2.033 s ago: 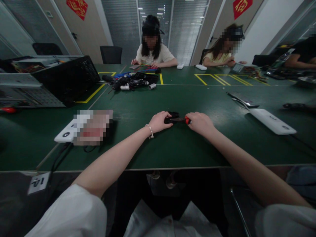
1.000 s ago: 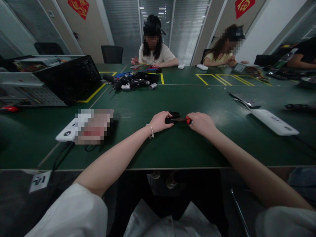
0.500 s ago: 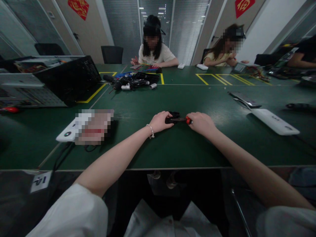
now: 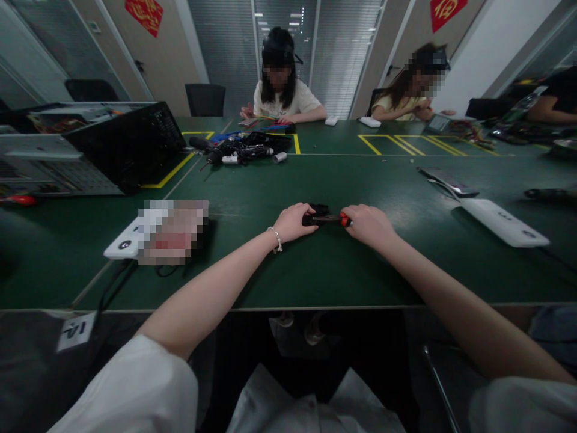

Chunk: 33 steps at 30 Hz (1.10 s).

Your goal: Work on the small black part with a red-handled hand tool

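Note:
My left hand (image 4: 293, 223) is closed on a small black part (image 4: 321, 210), holding it just above or on the green table; its exact kind I cannot make out. My right hand (image 4: 370, 225) grips red-handled pliers (image 4: 332, 218). Their metal jaws point left and reach the black part beside my left thumb. Most of the handles is hidden inside my right fist. A bracelet circles my left wrist.
A green table (image 4: 252, 270) bears an opened computer case (image 4: 121, 147) at left and a pile of black tools and cables (image 4: 247, 144) ahead. White power banks (image 4: 500, 222) with cables lie at both sides. Two people sit opposite; another person's arm shows far right.

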Available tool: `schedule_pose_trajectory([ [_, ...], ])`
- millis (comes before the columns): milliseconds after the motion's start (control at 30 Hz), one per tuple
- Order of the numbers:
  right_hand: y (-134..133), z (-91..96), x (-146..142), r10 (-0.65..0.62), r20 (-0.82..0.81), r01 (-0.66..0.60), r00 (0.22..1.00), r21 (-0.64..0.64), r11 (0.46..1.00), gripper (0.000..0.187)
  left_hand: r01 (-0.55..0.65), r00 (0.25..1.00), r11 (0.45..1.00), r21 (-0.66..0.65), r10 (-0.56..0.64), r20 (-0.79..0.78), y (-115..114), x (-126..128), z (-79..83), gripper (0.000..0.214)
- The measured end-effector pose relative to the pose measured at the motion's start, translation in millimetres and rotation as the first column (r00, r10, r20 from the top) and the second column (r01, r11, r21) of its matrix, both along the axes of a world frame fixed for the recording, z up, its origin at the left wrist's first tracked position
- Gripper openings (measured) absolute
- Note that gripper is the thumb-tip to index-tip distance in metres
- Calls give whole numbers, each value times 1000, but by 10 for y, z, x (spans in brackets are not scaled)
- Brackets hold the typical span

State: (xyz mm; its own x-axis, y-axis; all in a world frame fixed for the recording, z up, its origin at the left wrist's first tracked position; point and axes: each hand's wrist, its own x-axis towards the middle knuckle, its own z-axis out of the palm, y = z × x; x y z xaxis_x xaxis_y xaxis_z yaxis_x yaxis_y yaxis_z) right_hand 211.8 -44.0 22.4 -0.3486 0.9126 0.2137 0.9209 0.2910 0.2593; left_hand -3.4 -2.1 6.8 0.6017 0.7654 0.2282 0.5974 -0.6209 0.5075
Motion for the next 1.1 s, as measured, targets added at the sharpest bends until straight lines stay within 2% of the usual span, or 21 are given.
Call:
schedule_pose_trajectory([
  [1100, 2, 11, -7, -33, 3, 33, 999, -49, 998, 22, -15, 1000, 1000, -2, 15, -6, -15, 5, 21, 28],
])
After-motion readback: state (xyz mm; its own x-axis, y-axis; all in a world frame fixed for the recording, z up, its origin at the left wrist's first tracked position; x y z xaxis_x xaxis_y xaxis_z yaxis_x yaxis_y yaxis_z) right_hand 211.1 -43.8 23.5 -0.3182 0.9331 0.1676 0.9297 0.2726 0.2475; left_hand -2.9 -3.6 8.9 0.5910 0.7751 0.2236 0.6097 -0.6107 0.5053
